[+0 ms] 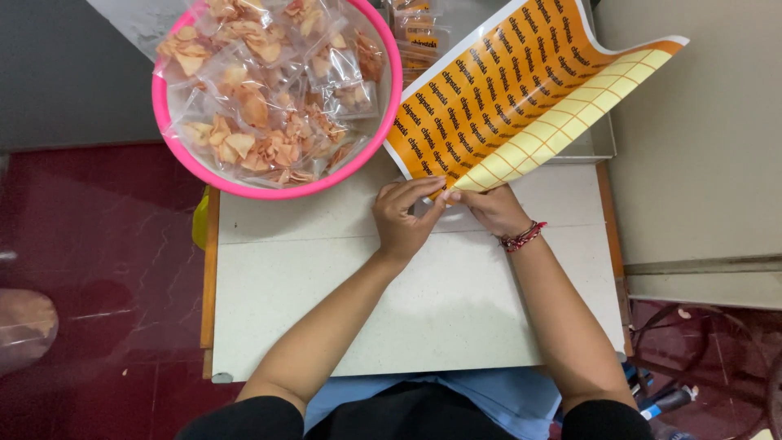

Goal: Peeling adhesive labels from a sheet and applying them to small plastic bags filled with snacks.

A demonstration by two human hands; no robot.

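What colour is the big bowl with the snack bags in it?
Pink. The round bowl shows clearly in the head view, beside the sticker sheet.

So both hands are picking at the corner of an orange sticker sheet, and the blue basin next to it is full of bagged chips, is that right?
Not quite: the basin is pink, not blue. The head view shows its pink rim around the clear bags of chips. The rest holds: the left hand and the right hand meet at the lower corner of the orange sticker sheet, on the white table.

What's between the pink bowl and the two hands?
Only bare white table lies between the pink bowl and the hands, left and right, which pinch the orange sticker sheet. The head view shows it.
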